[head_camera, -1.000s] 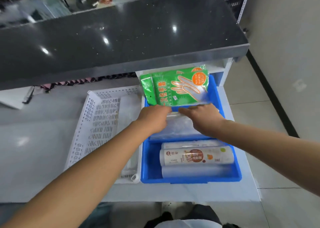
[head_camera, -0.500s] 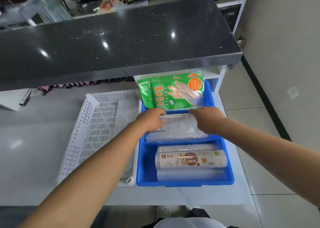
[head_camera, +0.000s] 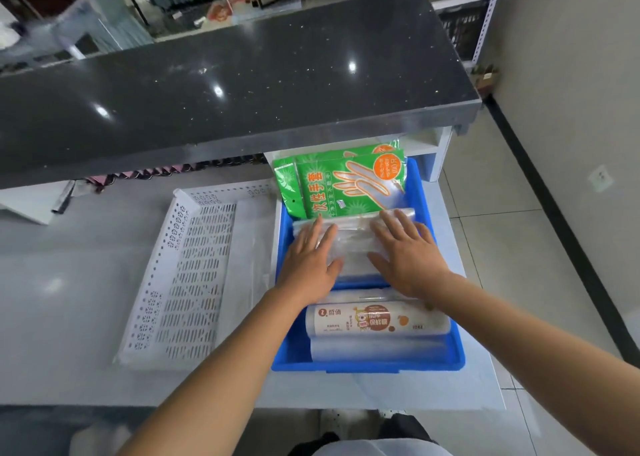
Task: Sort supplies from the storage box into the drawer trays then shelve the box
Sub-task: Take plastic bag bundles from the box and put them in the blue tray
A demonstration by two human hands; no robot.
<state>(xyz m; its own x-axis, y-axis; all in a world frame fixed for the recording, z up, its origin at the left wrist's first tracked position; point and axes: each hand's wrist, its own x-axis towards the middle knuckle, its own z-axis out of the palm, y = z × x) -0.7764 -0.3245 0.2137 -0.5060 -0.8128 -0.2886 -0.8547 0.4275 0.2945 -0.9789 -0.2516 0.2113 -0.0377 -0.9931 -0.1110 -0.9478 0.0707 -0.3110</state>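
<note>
Under your palms: your left hand [head_camera: 309,260] and right hand [head_camera: 408,254], fingers spread, press flat on the clear plastic bag stack [head_camera: 353,244].
Bag stack: mid blue plastic tray [head_camera: 367,367].
Behind: green glove packets [head_camera: 341,183].
Nearer you: printed film roll [head_camera: 375,318].
Left: white perforated tray [head_camera: 187,275].

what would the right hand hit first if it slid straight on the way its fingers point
Probably the green glove packets, standing just past the clear bag stack that the right hand lies flat on; the gap is hard to judge.

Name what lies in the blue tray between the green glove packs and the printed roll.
In the head view, a clear plastic bag pack lies between the green glove packs and the printed roll, with the left hand and right hand flat on it.
</note>
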